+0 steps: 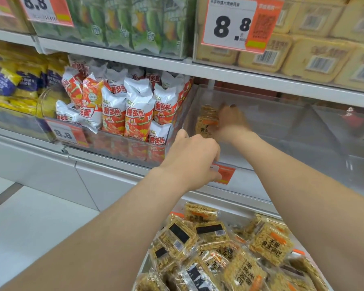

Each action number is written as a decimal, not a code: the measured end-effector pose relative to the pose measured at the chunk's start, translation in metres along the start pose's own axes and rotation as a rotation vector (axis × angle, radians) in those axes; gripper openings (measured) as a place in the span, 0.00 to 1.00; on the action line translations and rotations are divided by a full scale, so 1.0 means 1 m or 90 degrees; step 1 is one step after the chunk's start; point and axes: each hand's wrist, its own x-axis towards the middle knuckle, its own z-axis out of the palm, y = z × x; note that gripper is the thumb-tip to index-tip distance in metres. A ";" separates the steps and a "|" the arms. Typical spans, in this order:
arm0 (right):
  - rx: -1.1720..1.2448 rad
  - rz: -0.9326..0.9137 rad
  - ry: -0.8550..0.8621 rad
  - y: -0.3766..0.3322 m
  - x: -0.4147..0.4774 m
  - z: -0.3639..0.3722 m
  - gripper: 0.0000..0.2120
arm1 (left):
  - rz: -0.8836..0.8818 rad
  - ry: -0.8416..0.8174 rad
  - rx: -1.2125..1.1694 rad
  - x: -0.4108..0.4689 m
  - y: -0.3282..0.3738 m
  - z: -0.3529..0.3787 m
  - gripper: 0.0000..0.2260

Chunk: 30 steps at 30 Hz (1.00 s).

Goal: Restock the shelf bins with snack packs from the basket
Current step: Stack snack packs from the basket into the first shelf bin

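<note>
The shelf [135,66] carries a row of clear bins, and the one being filled, the bin [292,143] in front of the person, is nearly bare next to its neighbour packed with red chip bags [124,110]. Below it the basket [144,263] holds a loose heap of packs [269,246], so most of the restocking seems to lie ahead. The right hand [231,120] is deep inside the bin at its back left corner, against a small upright stack [206,120] of the same packs. Seen through the bin wall it is blurred, so it cannot be told whether the fingers are clamped on the stack or only pressing it into place. The left hand [193,156] has its fingers curled over the bin's front wall, just above the orange tag [225,174], apparently steadying it. To do this step well, the person would likely seat the stack square against the corner with the printed faces forward (the neighbouring bags stand that way) and let go only once the packs stand without leaning. Building the row from that corner outward would leave the packs support, since on the bare floor they could easily topple. The left hand should take care not to knock the tag loose.
</note>
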 end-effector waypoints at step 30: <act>-0.214 -0.375 -0.168 0.070 -0.192 -0.066 0.07 | -0.038 -0.051 -0.108 -0.018 0.038 -0.002 0.09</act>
